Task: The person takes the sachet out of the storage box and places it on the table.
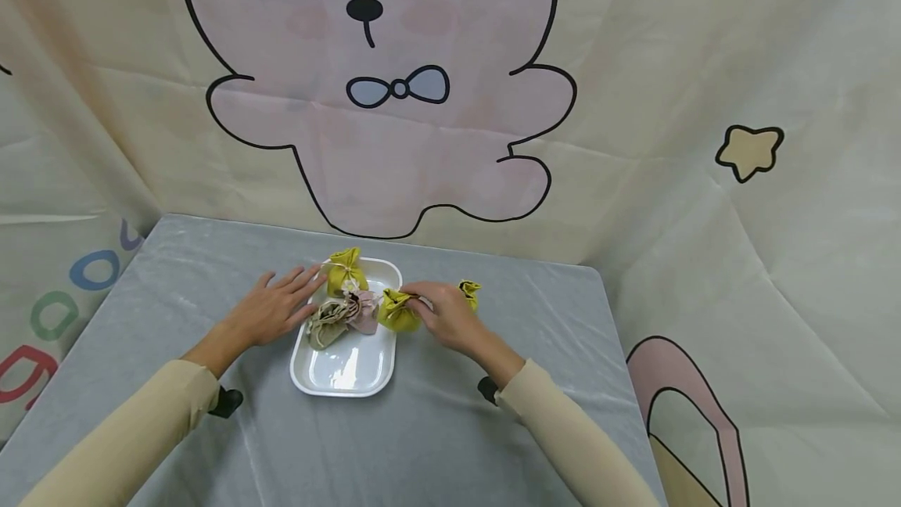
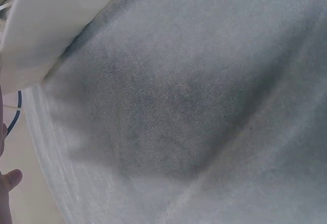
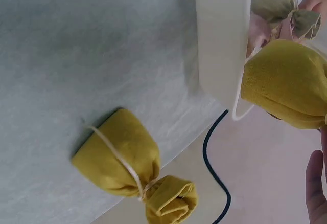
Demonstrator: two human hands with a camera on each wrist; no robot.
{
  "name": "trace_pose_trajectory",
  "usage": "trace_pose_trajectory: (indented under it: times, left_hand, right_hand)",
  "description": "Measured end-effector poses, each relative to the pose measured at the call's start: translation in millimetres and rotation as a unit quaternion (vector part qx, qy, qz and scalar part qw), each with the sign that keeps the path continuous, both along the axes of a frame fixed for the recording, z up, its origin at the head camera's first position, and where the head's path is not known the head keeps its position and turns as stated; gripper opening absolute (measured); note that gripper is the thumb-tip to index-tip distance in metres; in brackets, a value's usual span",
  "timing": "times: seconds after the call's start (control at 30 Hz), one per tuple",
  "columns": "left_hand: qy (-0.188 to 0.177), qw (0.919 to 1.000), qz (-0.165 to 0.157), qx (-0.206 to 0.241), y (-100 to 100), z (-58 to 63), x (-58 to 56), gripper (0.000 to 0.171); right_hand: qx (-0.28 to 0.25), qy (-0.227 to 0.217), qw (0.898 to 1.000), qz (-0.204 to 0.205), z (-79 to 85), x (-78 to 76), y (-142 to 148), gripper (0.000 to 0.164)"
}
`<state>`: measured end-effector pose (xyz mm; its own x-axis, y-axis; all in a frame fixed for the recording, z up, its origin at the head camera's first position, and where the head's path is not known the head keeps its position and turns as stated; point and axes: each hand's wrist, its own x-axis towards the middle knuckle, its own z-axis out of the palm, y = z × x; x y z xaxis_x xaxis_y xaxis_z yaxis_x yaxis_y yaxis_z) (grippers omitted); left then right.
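A white tray (image 1: 345, 391) on the table holds a yellow drawstring pouch (image 1: 343, 272) at its far end, a pink pouch (image 1: 364, 313) and a grey-beige pouch (image 1: 327, 325). My right hand (image 1: 446, 318) pinches another yellow pouch (image 1: 399, 311) by its gathered neck over the tray's right rim; its full body shows in the right wrist view (image 3: 286, 83). Beyond that hand a further yellow pouch (image 3: 122, 152) lies on the table, partly hidden in the head view. My left hand (image 1: 271, 310), fingers extended, rests at the tray's left rim beside the pouches.
A grey cloth covers the table (image 1: 436, 436). Behind it hangs a curtain (image 1: 633, 100) printed with a pink bear and a star. A dark cord (image 3: 207, 152) shows past the table edge in the right wrist view.
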<state>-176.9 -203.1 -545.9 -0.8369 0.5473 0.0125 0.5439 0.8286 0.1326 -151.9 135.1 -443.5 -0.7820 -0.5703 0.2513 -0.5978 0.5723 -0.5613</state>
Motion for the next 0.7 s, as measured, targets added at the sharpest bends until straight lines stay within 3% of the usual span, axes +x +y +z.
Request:
trace_pose_trajectory:
  times: [0.33, 0.7]
  left_hand:
    - [0.009, 0.9999, -0.003, 0.005, 1.1, 1.2, 0.3, 0.059]
    - [0.004, 1.0000, -0.002, 0.005, -0.1, 1.2, -0.2, 0.060]
  right_hand:
    - [-0.015, 0.000, 0.999, -0.029, -6.7, -8.6, 19.5, 0.020]
    - [-0.011, -0.015, 0.997, -0.076, -33.0, -23.0, 35.5, 0.020]
